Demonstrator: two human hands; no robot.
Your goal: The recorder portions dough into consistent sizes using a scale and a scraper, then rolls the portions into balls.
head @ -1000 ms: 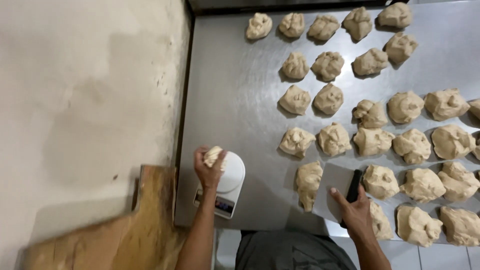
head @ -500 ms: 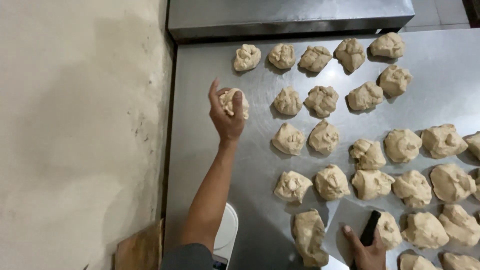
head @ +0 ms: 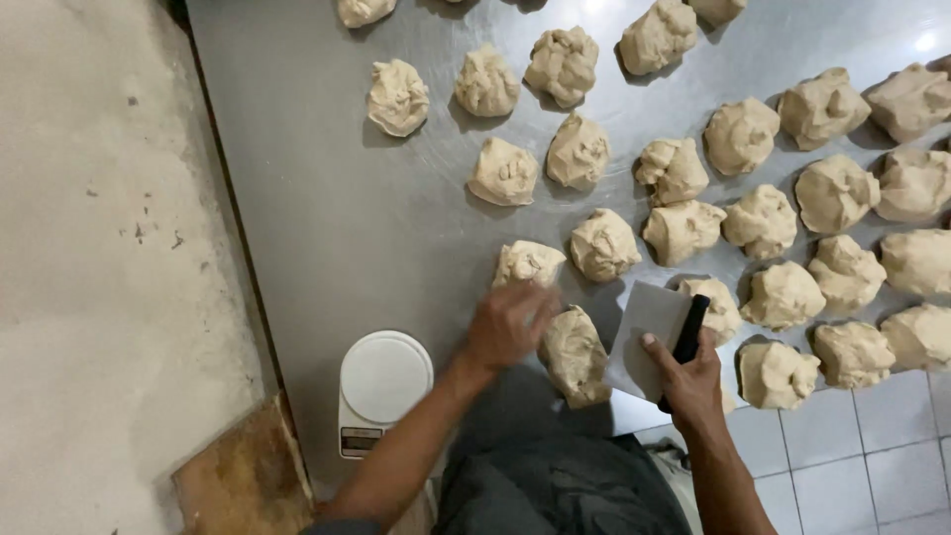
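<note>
My left hand (head: 510, 325) lies with fingers spread against the long dough lump (head: 577, 355) at the near edge of the steel table (head: 327, 228). Its fingertips are just below a small dough piece (head: 528, 264), and it holds nothing. My right hand (head: 686, 381) grips a metal bench scraper (head: 646, 332) by its black handle, the blade standing just right of the long lump. Several portioned dough pieces, such as one at the far left (head: 397, 96), lie in rows across the table.
A white round-topped kitchen scale (head: 384, 381) sits at the table's near left corner, its platform bare. A worn wooden board (head: 248, 481) leans below it against the pale wall (head: 99, 258). Grey floor tiles (head: 862, 466) show at the bottom right.
My left hand carried a dough piece from the scale out over the table, let it go and came back to the long lump. My view has dropped closer to the table.
</note>
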